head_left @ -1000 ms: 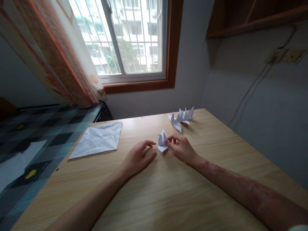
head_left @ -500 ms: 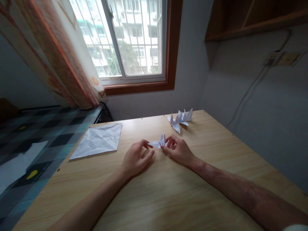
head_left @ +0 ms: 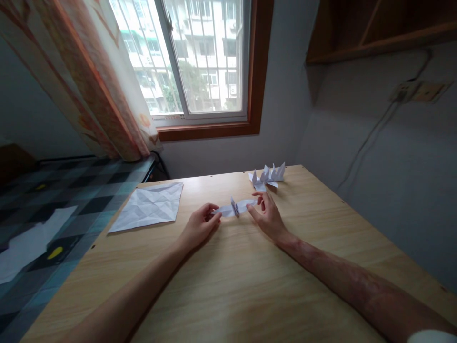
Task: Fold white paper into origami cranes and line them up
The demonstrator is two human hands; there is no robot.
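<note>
Two hands of mine hold one small folded paper piece (head_left: 234,208) just above the wooden table (head_left: 250,286), near its middle and a little toward the far edge. It is stretched out sideways, with a short peak standing up at its centre. My left hand (head_left: 198,227) pinches the left tip between thumb and fingertips, wrist resting on the wood. My right hand (head_left: 267,215) grips the right tip the same way, its other fingers loosely curled (the pinch itself is partly hidden by them).

Just beyond my right hand, near the far edge, sits a cluster of finished paper cranes (head_left: 267,176), touching one another but apart from the piece I hold. Well to the left lies a creased white sheet (head_left: 149,206), flat on the table. Past the table's left edge is a checkered bedcover (head_left: 53,209), and a curtain (head_left: 89,81) hangs beside the window (head_left: 200,57).
</note>
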